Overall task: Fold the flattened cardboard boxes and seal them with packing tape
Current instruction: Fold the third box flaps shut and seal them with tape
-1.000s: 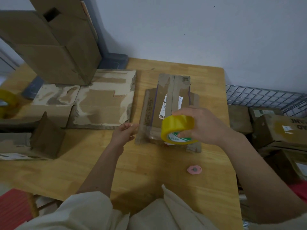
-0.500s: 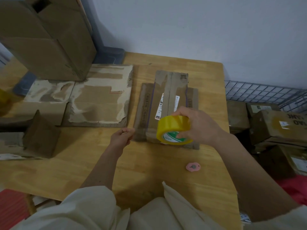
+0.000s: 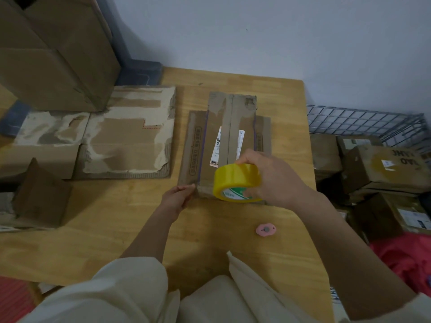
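Observation:
A small folded cardboard box point(image 3: 225, 145) with white labels on its top flaps stands in the middle of the wooden table point(image 3: 105, 229), its side flaps spread flat. My right hand point(image 3: 275, 180) grips a yellow roll of packing tape point(image 3: 236, 181) held against the box's near end. At the near left corner of the box, my left hand point(image 3: 178, 198) touches the cardboard with its fingers curled at the flap edge. Whether it pinches the flap or a tape end is too small to tell.
A small pink cutter point(image 3: 265, 230) lies on the table near my right forearm. Flattened torn cardboard point(image 3: 126, 134) lies to the left, with tall boxes point(image 3: 56, 54) behind it. A wire rack point(image 3: 363, 122) and piled boxes point(image 3: 382, 169) stand off the table's right edge.
My left hand has moved right along the table to the box's near left corner. My right hand keeps the tape roll at the box's near end.

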